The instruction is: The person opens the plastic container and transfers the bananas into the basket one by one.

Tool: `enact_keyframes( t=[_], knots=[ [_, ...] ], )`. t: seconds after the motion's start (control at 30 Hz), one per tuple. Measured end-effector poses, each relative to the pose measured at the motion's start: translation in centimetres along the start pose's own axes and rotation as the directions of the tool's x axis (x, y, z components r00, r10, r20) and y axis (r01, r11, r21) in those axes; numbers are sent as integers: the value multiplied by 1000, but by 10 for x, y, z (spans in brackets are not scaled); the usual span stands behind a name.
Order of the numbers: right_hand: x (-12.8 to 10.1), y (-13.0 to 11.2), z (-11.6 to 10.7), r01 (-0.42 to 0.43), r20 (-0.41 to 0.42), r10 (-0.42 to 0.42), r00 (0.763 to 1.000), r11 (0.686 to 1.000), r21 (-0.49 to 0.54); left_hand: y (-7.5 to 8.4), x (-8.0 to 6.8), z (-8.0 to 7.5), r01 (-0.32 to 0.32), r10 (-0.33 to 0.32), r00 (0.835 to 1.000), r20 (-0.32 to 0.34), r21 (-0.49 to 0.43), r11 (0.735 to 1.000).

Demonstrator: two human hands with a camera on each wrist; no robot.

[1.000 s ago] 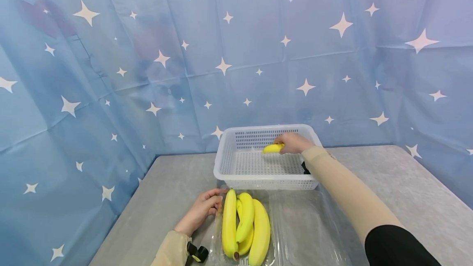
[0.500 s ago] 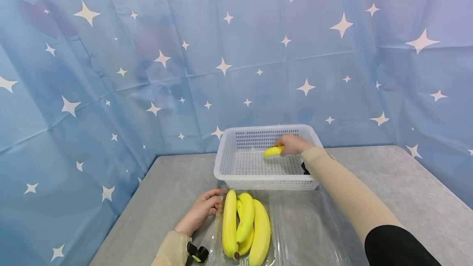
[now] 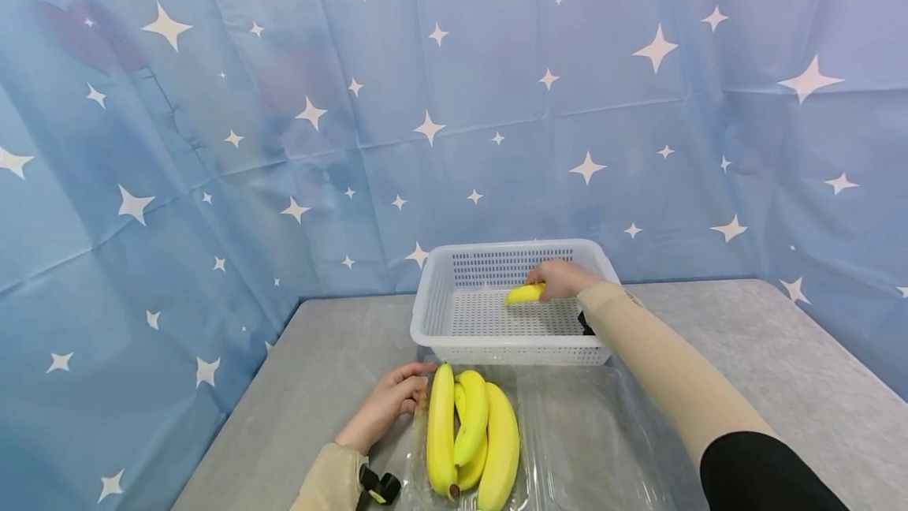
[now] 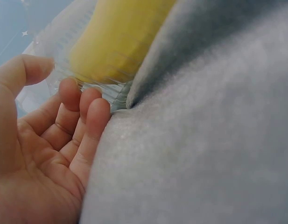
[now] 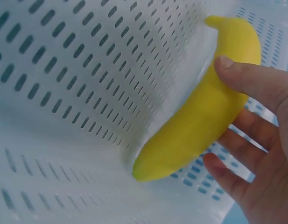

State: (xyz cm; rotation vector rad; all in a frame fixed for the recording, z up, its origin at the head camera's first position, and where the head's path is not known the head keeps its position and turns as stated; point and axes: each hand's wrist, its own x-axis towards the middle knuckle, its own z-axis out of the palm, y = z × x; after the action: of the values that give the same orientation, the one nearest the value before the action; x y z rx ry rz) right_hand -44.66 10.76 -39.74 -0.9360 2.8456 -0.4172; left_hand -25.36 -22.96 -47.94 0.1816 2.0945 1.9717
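My right hand (image 3: 560,277) reaches into a white perforated basket (image 3: 440,337) at the back of the table and holds a yellow banana (image 3: 525,292) low inside it. In the right wrist view the banana (image 5: 207,116) lies against my fingers with the thumb (image 5: 256,79) over it, close to the basket wall (image 5: 87,70). My left hand (image 3: 386,404) rests on the table, fingers touching the edge of a clear plastic tray (image 3: 589,440) that holds several bananas (image 3: 468,436). In the left wrist view the fingers (image 4: 87,126) are loosely curled at the tray edge (image 4: 113,95).
A grey table (image 3: 780,385) stands in a corner of blue star-printed curtains (image 3: 496,101). The basket sits just behind the tray. Bare tabletop lies to the right of both and to the left of my left hand.
My right hand has lowered the banana slightly deeper into the basket. The left hand and the tray of bananas have stayed still.
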Motion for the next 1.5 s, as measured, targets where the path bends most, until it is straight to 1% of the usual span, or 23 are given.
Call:
enact_keyframes(
  t=[0.03, 0.17, 0.27, 0.6, 0.77, 0.87, 1.0, 1.1, 1.23, 1.33, 1.43, 1.5],
  knots=[
    [0, 0, 0, 1, 11, -1, 1000, 1000, -3, 0, 0, 0, -2, 2, 1000, 0, 1, 1000],
    [-1, -1, -2, -53, 73, 54, 996, 998, -16, 0, 1, -1, -3, 3, 1000, 3, 5, 1000],
    [-2, -1, -3, -85, 103, 88, 991, 996, -29, -1, 1, -1, 0, 0, 1000, 7, 3, 1000],
    [-4, -1, -4, -90, 102, 88, 991, 996, 10, -1, 1, 0, 6, -6, 1000, 18, -11, 1000],
    [-5, -2, -11, -45, 70, 41, 997, 997, 55, -1, 2, 1, 4, -4, 1000, 19, -17, 1000],
    [-7, -6, -19, -19, 55, 15, 998, 997, 75, -2, 2, 0, 0, 0, 1000, 18, -15, 1000],
    [-12, -16, -34, 33, 29, -35, 999, 995, 92, -4, 2, -1, -6, 6, 1000, 12, -9, 1000],
    [-18, -23, -44, 66, -11, -65, 998, 993, 94, -4, 2, 0, -8, 8, 1000, 8, -10, 1000],
    [-27, -32, -55, 115, -52, -111, 993, 989, 95, -5, 1, 0, -6, 6, 1000, 2, -12, 1000],
    [-38, -42, -61, 162, -68, -155, 986, 982, 100, -6, 2, 0, -6, 6, 1000, -3, -13, 1000],
    [-51, -55, -62, 210, -82, -203, 976, 973, 92, -6, 2, 0, -4, 4, 1000, -7, -15, 1000],
    [-61, -65, -59, 246, -94, -239, 966, 966, 75, -5, 2, 0, -2, 1, 1000, -9, -13, 1000]
  ],
)
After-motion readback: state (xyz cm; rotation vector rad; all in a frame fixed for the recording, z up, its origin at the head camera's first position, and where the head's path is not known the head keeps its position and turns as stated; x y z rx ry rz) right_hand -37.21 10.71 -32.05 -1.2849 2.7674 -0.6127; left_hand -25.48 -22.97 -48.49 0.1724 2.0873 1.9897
